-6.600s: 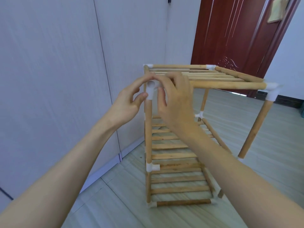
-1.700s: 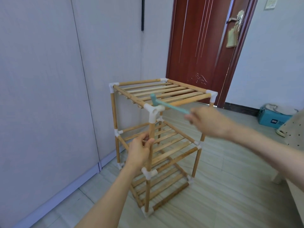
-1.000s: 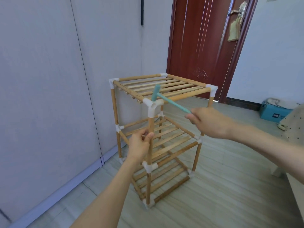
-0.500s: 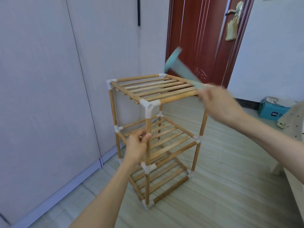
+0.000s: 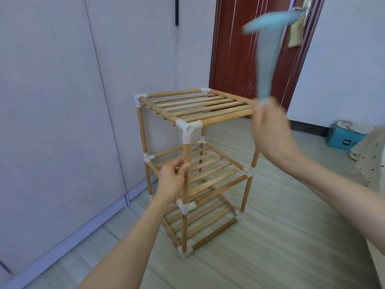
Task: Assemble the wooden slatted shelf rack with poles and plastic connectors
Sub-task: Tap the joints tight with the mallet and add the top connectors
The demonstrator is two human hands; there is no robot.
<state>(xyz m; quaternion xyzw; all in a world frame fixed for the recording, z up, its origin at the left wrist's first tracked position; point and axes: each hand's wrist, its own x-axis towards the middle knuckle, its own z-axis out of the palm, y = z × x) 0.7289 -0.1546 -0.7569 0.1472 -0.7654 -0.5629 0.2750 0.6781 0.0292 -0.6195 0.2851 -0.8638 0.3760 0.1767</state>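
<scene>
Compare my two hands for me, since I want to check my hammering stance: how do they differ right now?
The left hand is low, its fingers wrapped round the rack's front pole, and looks sharp. The right hand is raised beside the top shelf, holding a blue hammer upright, and is blurred by motion. Both grip something.

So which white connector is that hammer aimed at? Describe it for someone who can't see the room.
Find the three-tier wooden rack standing by the grey wall. Go to its top shelf, to the corner nearest the camera: the white plastic connector caps the pole that the left hand grips. Unlike the other corners, its open round socket faces the viewer.
</scene>
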